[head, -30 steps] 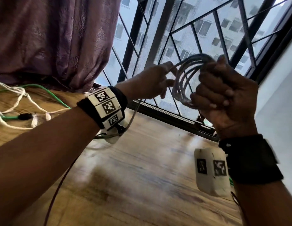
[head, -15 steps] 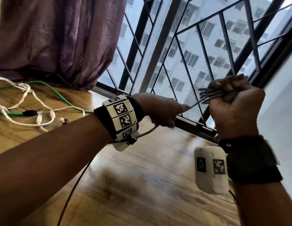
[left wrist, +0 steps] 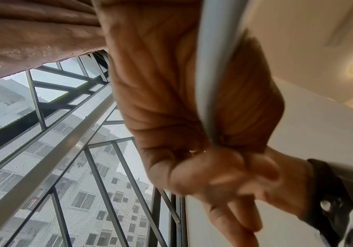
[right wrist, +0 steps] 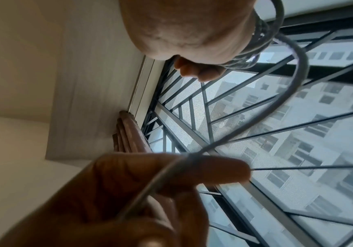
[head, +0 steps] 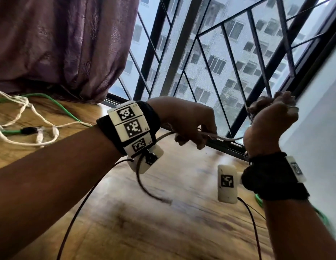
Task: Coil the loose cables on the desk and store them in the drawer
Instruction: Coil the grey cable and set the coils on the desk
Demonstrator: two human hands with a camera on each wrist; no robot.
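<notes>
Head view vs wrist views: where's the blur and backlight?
Head view: desk and hanging cable end smeared, window bright behind the hands. Left wrist view: cable and fingers soft. Right wrist view: left hand blurred and dim.

A home room: wooden desk (head: 163, 231), purple curtain (head: 60, 44), grilled window (head: 219, 62).

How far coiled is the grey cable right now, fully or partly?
Partly. Several loops of the grey cable sit bunched in the right hand, but a loose tail runs through the left hand and dangles above the desk.
</notes>
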